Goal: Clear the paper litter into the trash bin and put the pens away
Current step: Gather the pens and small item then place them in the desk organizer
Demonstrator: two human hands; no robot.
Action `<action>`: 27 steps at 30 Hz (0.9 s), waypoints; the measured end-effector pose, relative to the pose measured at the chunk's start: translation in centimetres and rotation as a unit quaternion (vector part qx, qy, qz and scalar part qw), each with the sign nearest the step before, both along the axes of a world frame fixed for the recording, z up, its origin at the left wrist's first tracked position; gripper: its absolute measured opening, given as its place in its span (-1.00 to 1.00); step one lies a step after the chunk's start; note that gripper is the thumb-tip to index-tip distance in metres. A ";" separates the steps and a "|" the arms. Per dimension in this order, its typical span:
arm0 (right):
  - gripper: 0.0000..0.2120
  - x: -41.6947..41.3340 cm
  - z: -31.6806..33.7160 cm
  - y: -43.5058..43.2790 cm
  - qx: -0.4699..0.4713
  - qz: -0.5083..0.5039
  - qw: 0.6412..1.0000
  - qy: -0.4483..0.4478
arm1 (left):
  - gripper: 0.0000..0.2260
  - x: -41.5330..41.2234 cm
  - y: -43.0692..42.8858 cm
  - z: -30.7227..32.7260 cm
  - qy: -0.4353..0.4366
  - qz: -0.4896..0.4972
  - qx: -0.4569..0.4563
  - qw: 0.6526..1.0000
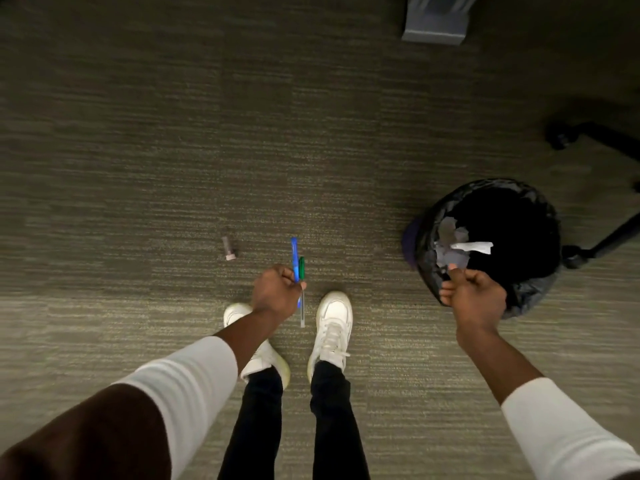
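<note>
My left hand (pixel 275 289) is closed around two pens (pixel 298 268), one with a blue cap and one with a green cap, held upright over the carpet between my feet. My right hand (pixel 474 292) hovers over the near rim of the trash bin (pixel 533 292), fingers curled, with thumb and fingers pinching the lower edge of a grey paper scrap (pixel 453 259). More torn paper pieces (pixel 472 247), grey and white, hang above the bin's dark opening, which is lined with a black bag.
A small pinkish cylindrical object (pixel 230 248) lies on the carpet left of the pens. Black office-chair legs with castors (pixel 588 251) stand right of the bin. A grey furniture base (pixel 434 27) stands at the top. My white shoes (pixel 332 323) are below the pens.
</note>
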State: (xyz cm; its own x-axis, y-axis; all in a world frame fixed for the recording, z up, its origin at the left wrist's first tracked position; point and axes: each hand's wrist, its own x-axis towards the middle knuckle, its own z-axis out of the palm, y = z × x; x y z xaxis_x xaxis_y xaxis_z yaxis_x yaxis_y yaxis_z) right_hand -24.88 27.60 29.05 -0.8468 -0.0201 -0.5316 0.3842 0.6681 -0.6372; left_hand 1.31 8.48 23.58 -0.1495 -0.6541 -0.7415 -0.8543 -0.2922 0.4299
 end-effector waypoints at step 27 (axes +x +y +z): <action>-0.81 22.5 -17.4 -24.6 0.186 0.662 0.725 -0.046 | -0.94 19.3 -3.8 -9.0 -0.044 0.241 -0.019 0.969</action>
